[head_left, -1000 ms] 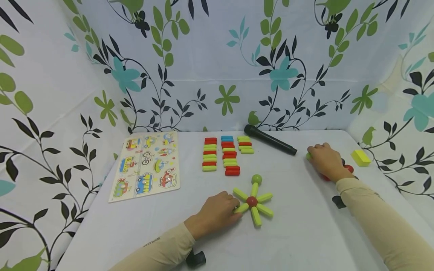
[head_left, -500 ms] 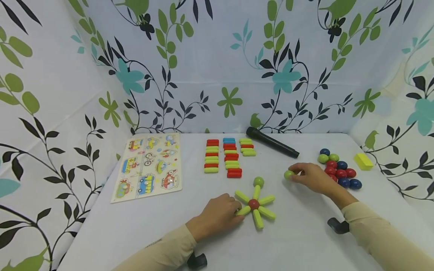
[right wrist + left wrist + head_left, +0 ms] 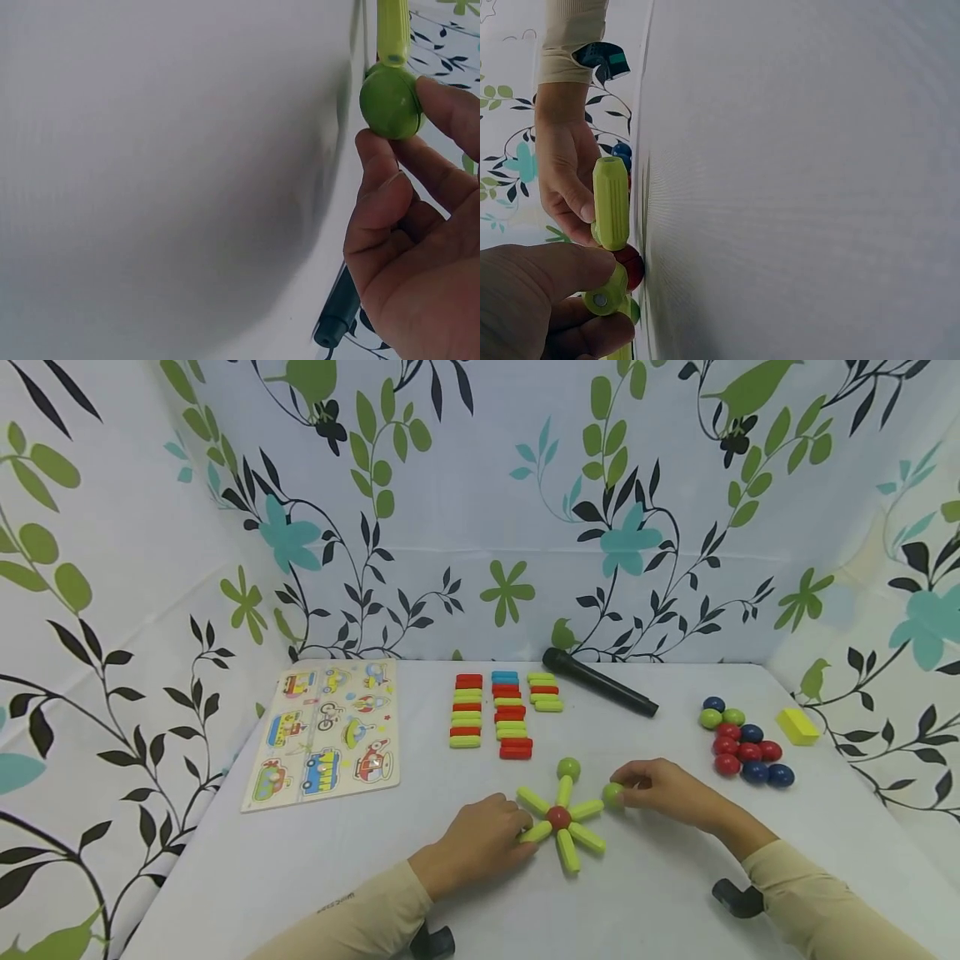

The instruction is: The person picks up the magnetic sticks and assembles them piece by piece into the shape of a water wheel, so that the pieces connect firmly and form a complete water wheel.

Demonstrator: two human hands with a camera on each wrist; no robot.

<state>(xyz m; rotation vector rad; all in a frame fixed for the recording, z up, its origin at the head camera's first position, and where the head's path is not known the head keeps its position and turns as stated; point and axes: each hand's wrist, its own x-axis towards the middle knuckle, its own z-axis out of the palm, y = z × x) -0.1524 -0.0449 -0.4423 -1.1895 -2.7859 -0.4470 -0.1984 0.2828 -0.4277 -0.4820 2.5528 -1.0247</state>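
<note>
A star of yellow-green rods (image 3: 568, 852) radiates from a red ball (image 3: 558, 817) on the white table. One green ball (image 3: 568, 768) sits at the tip of its far rod. My left hand (image 3: 480, 839) pinches the star's left rod between thumb and fingers; the left wrist view shows the end of that rod (image 3: 604, 296) in the grip. With my right hand (image 3: 667, 793) I hold another green ball (image 3: 612, 795) by the fingertips, at the tip of the upper-right rod. In the right wrist view this ball (image 3: 391, 103) appears against a rod end (image 3: 393, 34); contact is hard to tell.
Red, blue and green balls (image 3: 748, 752) cluster at the right, beside a yellow block (image 3: 798, 727). Red, green and blue rods (image 3: 467, 710) lie in columns behind the star. A black microphone-like stick (image 3: 600, 682) lies at the back, and a picture puzzle board (image 3: 322, 731) at left.
My right hand has come from the ball cluster leftward to the star, carrying a green ball. The left hand has stayed on its rod.
</note>
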